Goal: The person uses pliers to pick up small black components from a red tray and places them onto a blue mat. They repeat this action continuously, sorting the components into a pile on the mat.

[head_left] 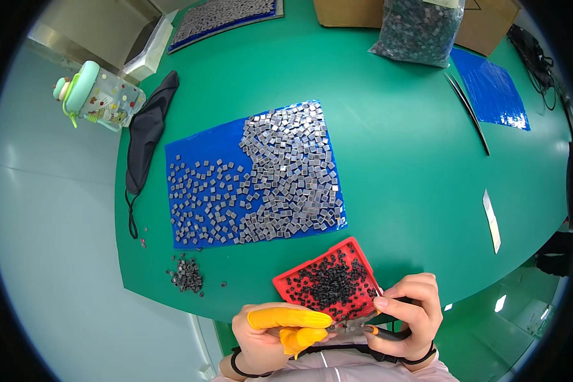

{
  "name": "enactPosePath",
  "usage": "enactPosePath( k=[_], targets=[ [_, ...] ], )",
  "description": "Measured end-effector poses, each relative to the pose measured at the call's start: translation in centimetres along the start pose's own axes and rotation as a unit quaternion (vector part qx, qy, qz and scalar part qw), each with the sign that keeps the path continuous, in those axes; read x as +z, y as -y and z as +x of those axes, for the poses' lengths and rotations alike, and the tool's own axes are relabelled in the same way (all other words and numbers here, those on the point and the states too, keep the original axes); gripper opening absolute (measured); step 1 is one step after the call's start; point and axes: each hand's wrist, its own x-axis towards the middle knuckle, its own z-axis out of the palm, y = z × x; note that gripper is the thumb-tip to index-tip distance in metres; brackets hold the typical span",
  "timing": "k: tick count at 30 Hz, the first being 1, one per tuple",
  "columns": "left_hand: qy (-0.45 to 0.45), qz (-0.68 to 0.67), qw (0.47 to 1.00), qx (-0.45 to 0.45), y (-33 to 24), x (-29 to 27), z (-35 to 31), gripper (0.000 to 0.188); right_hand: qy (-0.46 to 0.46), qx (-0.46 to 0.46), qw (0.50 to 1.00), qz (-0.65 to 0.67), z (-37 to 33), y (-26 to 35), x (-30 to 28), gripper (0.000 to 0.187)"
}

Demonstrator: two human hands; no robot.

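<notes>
At the near edge of the table, my left hand (267, 331) has yellow finger covers on its thumb and a finger. They are pinched together over a small piece whose kind I cannot make out. Beside it, my right hand (409, 316) grips pliers (388, 332) with dark, orange-marked handles, their metal end close to the left fingertips. Just beyond both hands lies a tilted red tray (283, 281) holding many tiny black parts (334, 283). Farther off, a blue sheet (204, 141) bears small square metallic pieces (293, 165), dense on its right and loosely scattered on its left.
Left of the tray sits a small pile of dark pieces (188, 275). A black mask (149, 130) and a clear bottle (111, 99) occupy the left edge. Tweezers (470, 114), a blue film (490, 86) and a white strip (491, 221) lie right. A filled bag (419, 32) stands behind.
</notes>
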Motion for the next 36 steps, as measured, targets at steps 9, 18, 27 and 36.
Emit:
enactPosePath(
  k=[9, 18, 27, 36],
  targets=[
    [-0.013, -0.077, 0.997, 0.012, -0.7, -0.4, 0.1, 0.017, -0.027, 0.008, 0.997, -0.076, -0.1, 0.2, 0.2, 0.051],
    [-0.054, -0.029, 0.995, 0.081, -1.6, -0.6, -0.3, 0.025, -0.014, 0.021, 0.993, -0.117, 0.3, 0.6, 0.4, 0.054],
    [-0.087, 0.486, 0.863, 0.107, -7.0, -4.5, 1.4, 0.049, 0.017, 0.024, 0.992, -0.119, 0.5, 0.5, 0.1, 0.055],
    [-0.005, 0.671, 0.723, 0.162, -7.6, -3.9, 7.6, 0.046, 0.023, 0.030, 0.996, -0.082, 0.9, 0.6, -0.1, 0.057]
  ],
)
